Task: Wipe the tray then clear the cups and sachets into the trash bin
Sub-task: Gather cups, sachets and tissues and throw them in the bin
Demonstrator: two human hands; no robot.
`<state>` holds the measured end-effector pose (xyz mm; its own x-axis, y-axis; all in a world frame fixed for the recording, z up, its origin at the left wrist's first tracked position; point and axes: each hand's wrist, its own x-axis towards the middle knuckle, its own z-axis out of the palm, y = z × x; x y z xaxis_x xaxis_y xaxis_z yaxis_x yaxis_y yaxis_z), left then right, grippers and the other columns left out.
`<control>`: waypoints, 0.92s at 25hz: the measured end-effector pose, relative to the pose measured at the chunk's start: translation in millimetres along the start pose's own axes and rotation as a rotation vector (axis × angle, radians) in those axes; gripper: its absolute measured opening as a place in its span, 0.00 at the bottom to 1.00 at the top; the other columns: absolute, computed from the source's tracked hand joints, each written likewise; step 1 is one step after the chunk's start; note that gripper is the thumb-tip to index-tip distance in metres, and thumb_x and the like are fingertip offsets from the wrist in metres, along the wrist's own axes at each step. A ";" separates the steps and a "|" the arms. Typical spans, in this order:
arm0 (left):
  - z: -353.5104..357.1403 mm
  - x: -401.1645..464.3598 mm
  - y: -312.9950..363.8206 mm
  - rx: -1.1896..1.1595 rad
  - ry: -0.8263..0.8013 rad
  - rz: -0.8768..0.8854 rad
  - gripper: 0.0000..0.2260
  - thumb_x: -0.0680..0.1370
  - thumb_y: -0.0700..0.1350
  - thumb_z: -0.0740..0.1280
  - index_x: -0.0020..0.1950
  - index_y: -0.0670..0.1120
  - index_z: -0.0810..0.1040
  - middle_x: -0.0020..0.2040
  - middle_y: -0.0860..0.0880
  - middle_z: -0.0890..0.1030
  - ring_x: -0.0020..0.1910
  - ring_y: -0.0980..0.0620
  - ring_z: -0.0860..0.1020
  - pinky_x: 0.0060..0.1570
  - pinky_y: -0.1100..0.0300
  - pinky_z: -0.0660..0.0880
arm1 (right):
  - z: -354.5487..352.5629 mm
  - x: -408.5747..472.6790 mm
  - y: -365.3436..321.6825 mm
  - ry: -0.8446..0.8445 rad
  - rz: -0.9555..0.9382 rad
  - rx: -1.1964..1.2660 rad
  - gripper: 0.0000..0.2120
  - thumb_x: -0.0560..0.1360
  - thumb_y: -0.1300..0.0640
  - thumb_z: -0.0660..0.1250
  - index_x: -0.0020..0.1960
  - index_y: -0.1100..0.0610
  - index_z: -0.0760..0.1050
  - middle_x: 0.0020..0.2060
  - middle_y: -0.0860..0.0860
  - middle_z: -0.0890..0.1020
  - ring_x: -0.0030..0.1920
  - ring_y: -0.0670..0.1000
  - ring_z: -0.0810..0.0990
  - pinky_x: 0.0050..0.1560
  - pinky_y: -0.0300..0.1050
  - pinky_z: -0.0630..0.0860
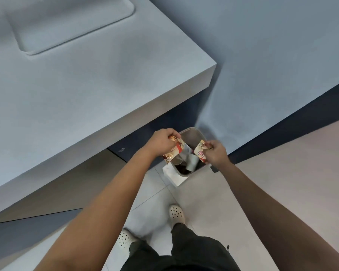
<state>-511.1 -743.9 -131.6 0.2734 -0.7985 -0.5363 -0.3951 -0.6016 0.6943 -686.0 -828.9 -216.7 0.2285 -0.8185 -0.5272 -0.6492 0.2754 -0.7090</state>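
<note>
A small grey trash bin (pixel 192 133) stands on the floor in the corner beside the counter, with rubbish and a grey liner inside. Over its left rim my left hand (pixel 161 141) pinches a red-and-white sachet (pixel 175 151) by its top edge, so it hangs down. My right hand (pixel 215 152) grips a second sachet (pixel 201 151) over the right side of the bin's opening. No cups or tray can be made out as separate objects.
A thick pale counter (pixel 86 90) with a shallow rounded recess (pixel 67 26) fills the left. A pale wall (pixel 272 65) with a dark skirting rises on the right. A white sheet (pixel 171 175) lies by the bin. My feet in white clogs (pixel 176 213) stand on floor tiles.
</note>
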 end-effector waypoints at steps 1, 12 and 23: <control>6.1 9.0 0.3 0.017 -0.011 -0.017 0.14 0.77 0.36 0.61 0.58 0.49 0.77 0.56 0.50 0.75 0.49 0.51 0.77 0.40 0.62 0.76 | -0.7 6.1 8.0 -0.005 0.003 -0.001 0.16 0.71 0.68 0.62 0.57 0.58 0.76 0.49 0.58 0.81 0.46 0.56 0.80 0.26 0.29 0.74; 32.5 56.5 -18.5 0.062 -0.168 -0.024 0.18 0.78 0.40 0.64 0.68 0.50 0.73 0.68 0.48 0.74 0.66 0.49 0.73 0.63 0.59 0.71 | 1.7 41.0 31.8 -0.162 0.033 -0.144 0.18 0.77 0.68 0.60 0.66 0.65 0.70 0.56 0.57 0.76 0.41 0.43 0.71 0.36 0.17 0.68; 17.4 28.9 -15.7 -0.010 -0.020 0.050 0.13 0.79 0.40 0.62 0.63 0.46 0.76 0.60 0.48 0.78 0.51 0.58 0.74 0.48 0.72 0.69 | 21.3 16.5 -9.2 -0.038 -0.119 -0.119 0.09 0.75 0.64 0.61 0.53 0.58 0.77 0.43 0.52 0.79 0.48 0.51 0.77 0.50 0.38 0.74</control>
<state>-512.3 -757.2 -166.3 0.2360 -0.8269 -0.5104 -0.3985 -0.5614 0.7252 -660.8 -834.2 -228.8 0.3349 -0.8216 -0.4614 -0.6966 0.1139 -0.7084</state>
